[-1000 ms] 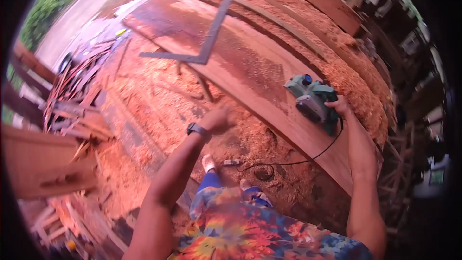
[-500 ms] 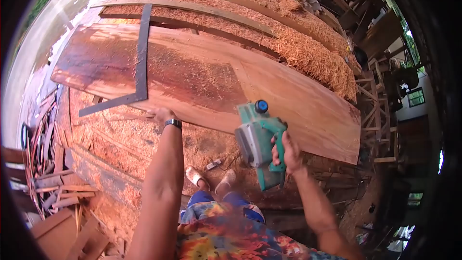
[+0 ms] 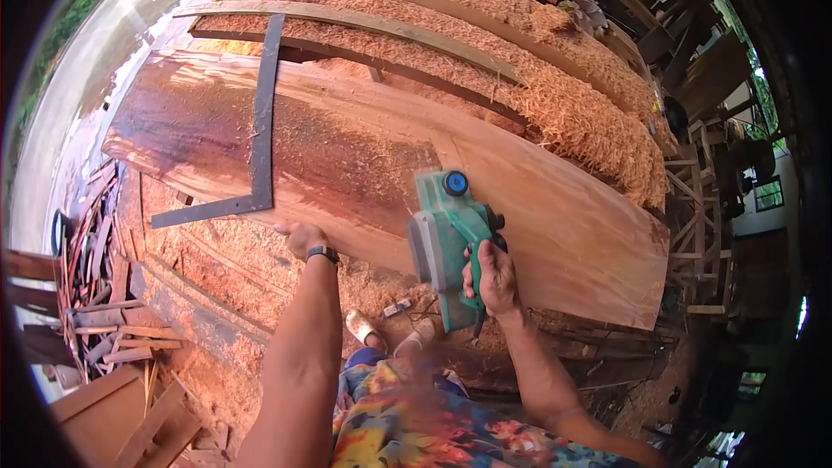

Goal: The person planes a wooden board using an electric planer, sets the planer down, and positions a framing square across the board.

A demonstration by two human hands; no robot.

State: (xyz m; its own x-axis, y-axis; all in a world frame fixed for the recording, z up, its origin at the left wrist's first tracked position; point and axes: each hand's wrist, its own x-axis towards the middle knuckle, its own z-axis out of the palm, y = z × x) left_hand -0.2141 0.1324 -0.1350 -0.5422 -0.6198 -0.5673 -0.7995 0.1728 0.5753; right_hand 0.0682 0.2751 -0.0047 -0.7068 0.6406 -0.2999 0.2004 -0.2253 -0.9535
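My right hand (image 3: 494,279) is wrapped round the handle of a green electric planer (image 3: 451,238), which is over the near side of a long wooden slab (image 3: 555,208). Whether the planer touches the slab cannot be made out. At the slab's near edge is my left hand (image 3: 303,239), its thumb side toward the wood and its fingers partly hidden. A dark metal square (image 3: 263,139) lies across the slab to the left, one arm sticking out past the near edge. The slab's left part is darker and rough; its right part looks paler.
Heaped shavings (image 3: 572,113) and long boards (image 3: 373,24) lie beyond the slab. Scrap wood (image 3: 95,269) is piled at the left. A wooden frame (image 3: 693,225) stands at the right. A small block on a cord (image 3: 397,308) lies near my feet.
The view has swung round to the right. The planer has gone from the slab's far right to its near edge in my right hand, and my left hand has come to that edge.
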